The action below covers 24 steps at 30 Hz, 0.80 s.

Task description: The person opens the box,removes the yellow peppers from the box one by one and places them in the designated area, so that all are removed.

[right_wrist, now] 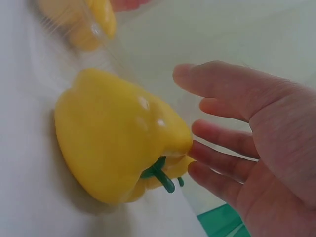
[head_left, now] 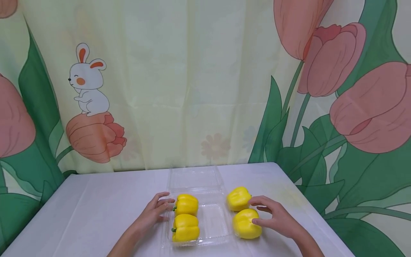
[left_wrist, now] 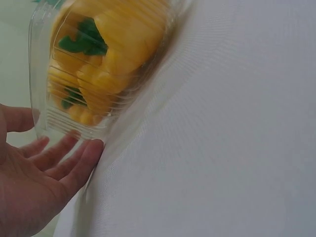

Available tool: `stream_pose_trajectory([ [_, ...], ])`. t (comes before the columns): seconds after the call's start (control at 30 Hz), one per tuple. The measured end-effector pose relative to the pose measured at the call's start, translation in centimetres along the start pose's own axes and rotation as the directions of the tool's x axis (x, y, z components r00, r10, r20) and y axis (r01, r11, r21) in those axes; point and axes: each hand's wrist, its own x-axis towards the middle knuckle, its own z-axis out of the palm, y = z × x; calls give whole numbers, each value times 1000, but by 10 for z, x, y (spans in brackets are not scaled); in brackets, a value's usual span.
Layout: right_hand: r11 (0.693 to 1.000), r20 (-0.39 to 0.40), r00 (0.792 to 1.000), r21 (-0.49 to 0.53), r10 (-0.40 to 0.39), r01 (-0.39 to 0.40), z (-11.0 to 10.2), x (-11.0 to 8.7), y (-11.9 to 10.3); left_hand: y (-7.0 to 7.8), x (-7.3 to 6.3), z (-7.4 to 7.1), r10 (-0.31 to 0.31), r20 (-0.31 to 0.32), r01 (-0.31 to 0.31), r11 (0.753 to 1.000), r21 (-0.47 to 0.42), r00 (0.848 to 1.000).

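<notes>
Two yellow bell peppers with green stems, a rear one [head_left: 187,205] and a front one [head_left: 186,227], lie side by side in the left half of a clear plastic container [head_left: 213,235]. My left hand [head_left: 155,210] is at the container's left side, fingers spread along its wall, as the left wrist view also shows. Outside the container on the right lie two more yellow bell peppers, a farther one [head_left: 238,198] and a nearer one [head_left: 246,224]. Beside them my right hand [right_wrist: 266,143] has its fingers loosely extended and grips nothing; its fingertips come right up to the peppers' stem ends.
The container's clear lid [head_left: 195,178] lies folded back behind it on the white-covered table [head_left: 106,210]. A curtain [head_left: 160,89] printed with tulips and a rabbit hangs behind the table's far edge.
</notes>
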Motion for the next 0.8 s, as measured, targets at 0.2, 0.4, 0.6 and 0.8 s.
stream_pose_trajectory([
  [0.2, 1000, -15, 1000, 4, -24, 24, 2, 1, -3, -2, -1, -1, 14, 12, -14, 1000, 6, 1000],
  [0.4, 1000, -32, 999, 9, -16, 17, 4, 3, -9, -1, -2, -2, 30, 21, -30, 1000, -4, 999],
  [0.6, 999, -42, 999, 15, -35, 35, 5, 3, -15, -1, -2, -3, 43, 36, -43, 999, -14, 998],
  [0.8, 1000, -34, 999, 17, -17, 17, 7, 6, -20, -2, -1, -4, 53, 44, -52, 998, -23, 998],
])
